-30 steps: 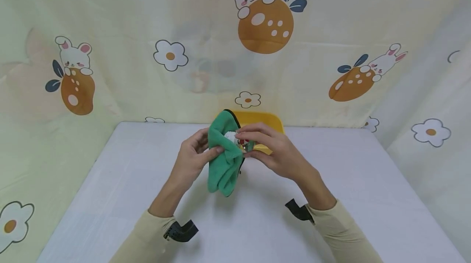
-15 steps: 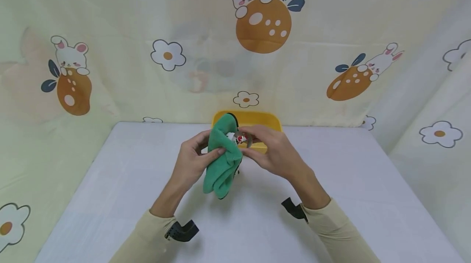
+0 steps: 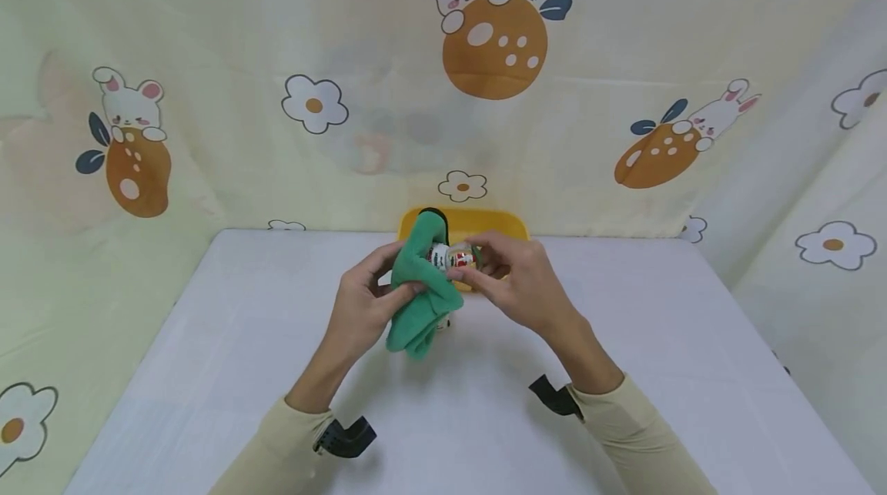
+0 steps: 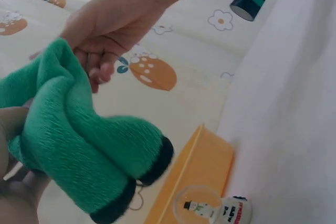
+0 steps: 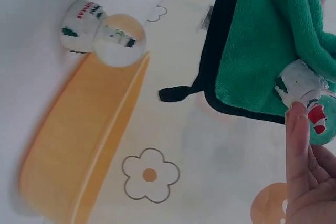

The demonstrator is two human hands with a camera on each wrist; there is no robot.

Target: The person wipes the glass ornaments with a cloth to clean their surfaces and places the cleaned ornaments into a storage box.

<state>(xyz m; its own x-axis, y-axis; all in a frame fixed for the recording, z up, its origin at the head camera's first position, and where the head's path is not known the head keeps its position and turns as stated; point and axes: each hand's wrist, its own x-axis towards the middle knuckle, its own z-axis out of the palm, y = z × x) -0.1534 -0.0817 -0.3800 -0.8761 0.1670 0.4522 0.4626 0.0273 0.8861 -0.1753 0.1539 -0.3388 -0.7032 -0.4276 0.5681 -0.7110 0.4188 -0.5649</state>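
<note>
My left hand (image 3: 360, 299) grips a folded green cloth (image 3: 416, 326) with dark edging, thumb on its near side. Against the cloth lies a small snow globe (image 3: 462, 256), tipped sideways, its white base toward the cloth and its clear dome to the right. My right hand (image 3: 530, 283) holds this globe between thumb and fingers. In the right wrist view, the held globe's white base (image 5: 302, 83) shows green marks and a red figure appears in the dome. A second snow globe (image 5: 83, 27) stands on the table; the cloth mostly hides it in the head view.
A yellow plastic bin (image 3: 492, 222) stands behind the hands at the table's back edge, beside the second globe. The white table (image 3: 624, 341) meets a curtain (image 3: 229, 148) printed with rabbits and flowers.
The held globe has turned in the right fingers, so more of its base and dome show. The cloth's hanging end has shifted slightly upward. The left hand keeps its grip.
</note>
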